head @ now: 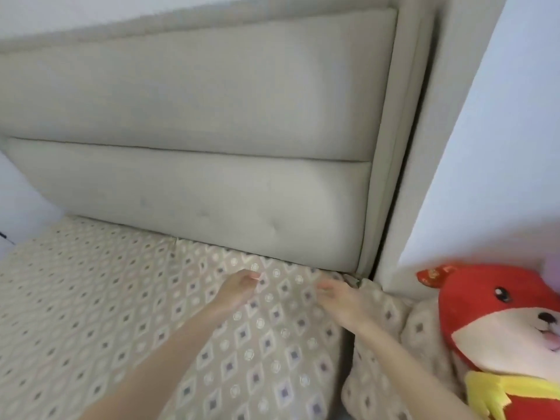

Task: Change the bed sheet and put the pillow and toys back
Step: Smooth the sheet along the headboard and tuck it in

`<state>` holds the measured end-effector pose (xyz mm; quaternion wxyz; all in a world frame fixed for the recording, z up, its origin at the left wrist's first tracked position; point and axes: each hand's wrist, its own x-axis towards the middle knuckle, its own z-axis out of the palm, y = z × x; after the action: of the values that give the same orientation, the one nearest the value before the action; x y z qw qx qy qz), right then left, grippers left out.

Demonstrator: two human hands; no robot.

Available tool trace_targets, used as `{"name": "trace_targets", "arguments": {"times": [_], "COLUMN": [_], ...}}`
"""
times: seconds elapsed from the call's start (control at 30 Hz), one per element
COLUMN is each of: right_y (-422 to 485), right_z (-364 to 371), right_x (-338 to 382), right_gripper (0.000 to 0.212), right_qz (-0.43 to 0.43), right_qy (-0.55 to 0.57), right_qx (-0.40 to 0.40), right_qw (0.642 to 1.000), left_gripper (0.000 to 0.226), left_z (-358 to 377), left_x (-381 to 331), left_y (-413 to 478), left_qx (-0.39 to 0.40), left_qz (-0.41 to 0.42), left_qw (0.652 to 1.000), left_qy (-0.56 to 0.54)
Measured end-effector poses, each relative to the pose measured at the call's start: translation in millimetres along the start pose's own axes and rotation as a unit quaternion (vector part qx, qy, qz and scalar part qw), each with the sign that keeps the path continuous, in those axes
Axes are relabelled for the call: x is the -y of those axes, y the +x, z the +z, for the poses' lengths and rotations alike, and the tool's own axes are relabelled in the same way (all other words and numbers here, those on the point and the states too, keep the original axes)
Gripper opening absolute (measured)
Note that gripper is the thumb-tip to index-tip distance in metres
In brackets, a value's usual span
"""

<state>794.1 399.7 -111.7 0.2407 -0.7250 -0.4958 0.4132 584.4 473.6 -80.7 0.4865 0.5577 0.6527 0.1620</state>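
The 2 hands work the patterned sheet (121, 313) into the bed's corner under the headboard (212, 192), likely seating it. The left hand (238, 291) curls onto the cloth, but blur hides any pinch. The right hand (342, 301) lies flat, fingers straight. The plush toy (500, 328) waits beside the bed.

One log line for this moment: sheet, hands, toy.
beige diamond-patterned bed sheet: spread | left hand: on sheet | right hand: on sheet near beige padded headboard | grips: blurred | red plush toy: at far right

plush toy (500, 328) cropped (right edge), fingertips (325, 287) blurred
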Motion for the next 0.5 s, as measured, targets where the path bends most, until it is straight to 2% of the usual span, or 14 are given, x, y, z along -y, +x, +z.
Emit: {"name": "trace_targets", "arguments": {"times": [0.23,0.37,0.5], "right_y": [92,133,174], "right_z": [68,105,137], "right_x": [-33,-33,-18], "right_gripper": [0.040,0.038,0.050], "right_qz": [0.005,0.009,-0.013], "right_qy": [-0.041,-0.107,-0.178], "right_qx": [-0.028,-0.057,-0.056], "right_qw": [0.999,0.993,0.982], "left_gripper": [0.025,0.038,0.048], "left_z": [5,-8,-24], "left_x": [89,134,160], "left_y": [99,149,195], "left_qx": [0.000,0.023,0.066], "left_qz": [0.018,0.030,0.065], "left_qw": [0.999,0.993,0.976], "left_qy": [0.032,0.111,0.199]}}
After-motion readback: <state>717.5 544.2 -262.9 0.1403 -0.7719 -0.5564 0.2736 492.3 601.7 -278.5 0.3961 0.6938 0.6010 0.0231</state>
